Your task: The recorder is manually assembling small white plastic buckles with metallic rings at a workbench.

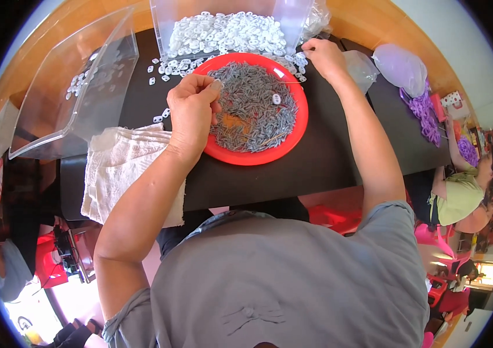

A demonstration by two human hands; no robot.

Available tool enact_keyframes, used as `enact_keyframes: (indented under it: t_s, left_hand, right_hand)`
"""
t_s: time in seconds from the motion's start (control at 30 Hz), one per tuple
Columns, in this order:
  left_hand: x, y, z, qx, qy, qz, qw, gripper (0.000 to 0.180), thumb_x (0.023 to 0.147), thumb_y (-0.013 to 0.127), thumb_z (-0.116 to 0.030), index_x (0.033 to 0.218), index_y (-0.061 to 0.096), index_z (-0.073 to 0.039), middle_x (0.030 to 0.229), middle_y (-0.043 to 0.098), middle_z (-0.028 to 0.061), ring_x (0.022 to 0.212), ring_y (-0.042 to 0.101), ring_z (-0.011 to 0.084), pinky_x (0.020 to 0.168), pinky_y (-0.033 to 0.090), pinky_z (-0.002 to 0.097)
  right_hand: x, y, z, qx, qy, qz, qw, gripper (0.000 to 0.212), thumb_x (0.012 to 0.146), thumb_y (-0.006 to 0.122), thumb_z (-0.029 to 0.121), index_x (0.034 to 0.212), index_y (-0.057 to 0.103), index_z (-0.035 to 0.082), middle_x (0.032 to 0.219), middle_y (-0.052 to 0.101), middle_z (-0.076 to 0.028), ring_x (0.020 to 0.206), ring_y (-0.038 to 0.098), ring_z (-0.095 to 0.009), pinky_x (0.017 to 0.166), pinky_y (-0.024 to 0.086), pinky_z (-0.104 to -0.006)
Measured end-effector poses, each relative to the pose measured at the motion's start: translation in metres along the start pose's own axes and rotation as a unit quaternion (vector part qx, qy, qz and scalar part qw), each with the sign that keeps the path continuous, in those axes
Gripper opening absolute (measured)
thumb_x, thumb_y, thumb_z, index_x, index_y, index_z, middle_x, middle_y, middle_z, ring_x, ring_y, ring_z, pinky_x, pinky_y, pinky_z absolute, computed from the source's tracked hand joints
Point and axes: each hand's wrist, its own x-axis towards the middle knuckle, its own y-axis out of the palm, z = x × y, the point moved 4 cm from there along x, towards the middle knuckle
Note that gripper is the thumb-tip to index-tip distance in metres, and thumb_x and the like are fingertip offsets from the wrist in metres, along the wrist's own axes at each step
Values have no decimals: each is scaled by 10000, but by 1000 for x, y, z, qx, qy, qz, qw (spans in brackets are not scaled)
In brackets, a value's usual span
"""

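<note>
A round red tray [301,119] on the dark table holds many small grey, spindle-shaped pieces [246,87]. One white oval piece with two holes [276,99] lies on top of them. My left hand [191,107] is over the tray's left rim, thumb and forefinger pinched together; what sits between them is too small to make out. Beyond the tray's far right edge, my right hand [324,58] has its fingertips closed together beside loose white pieces [300,61]. Whether it grips one of them is hidden.
A clear plastic bin [298,26] full of white two-holed pieces [229,33] stands behind the tray. Another clear bin [78,81] leans at the left. A folded white cloth [121,162] hangs over the front edge. Plastic bags [400,68] and purple strands [423,113] lie right.
</note>
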Motion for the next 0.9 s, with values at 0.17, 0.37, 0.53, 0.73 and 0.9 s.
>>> enact_keyframes:
  t_s: [0.17,0.37,0.53,0.73,0.9]
  left_hand:
    - [0,-6,1,14,-9,-4,1000,78,864,622,-64,866,611,13,707,568,14,544,512,68,426,392,219]
    - [-2,-1,-2,25,-15,8,1000,79,860,627,-65,862,613,13,681,562,17,532,503,69,424,389,220]
    - [0,-4,-3,-60,-9,9,998,66,848,623,-37,845,609,28,673,576,35,525,522,100,432,401,244]
    - [5,-4,-5,-252,-51,62,964,91,892,543,-59,913,581,21,879,596,110,838,588,210,703,477,348]
    - [9,-12,-8,-327,-108,50,938,105,905,515,-66,959,555,15,892,593,120,864,567,227,772,458,372]
  right_hand:
    - [4,14,8,-17,-35,55,998,216,782,694,229,950,707,94,925,702,-125,912,650,-321,787,491,-412]
    - [7,17,-14,83,-33,12,996,147,788,682,133,900,672,38,740,666,-80,649,630,-180,613,485,-314]
    - [-41,-27,42,420,63,120,897,114,832,629,82,929,642,24,706,606,-18,579,552,-81,525,389,-197]
    - [-119,-33,187,516,-87,207,827,113,885,601,87,972,642,29,785,623,-5,611,520,-46,517,363,-177]
    - [-133,-11,220,510,-132,150,837,81,884,609,50,936,659,11,793,625,5,654,536,-43,569,422,-189]
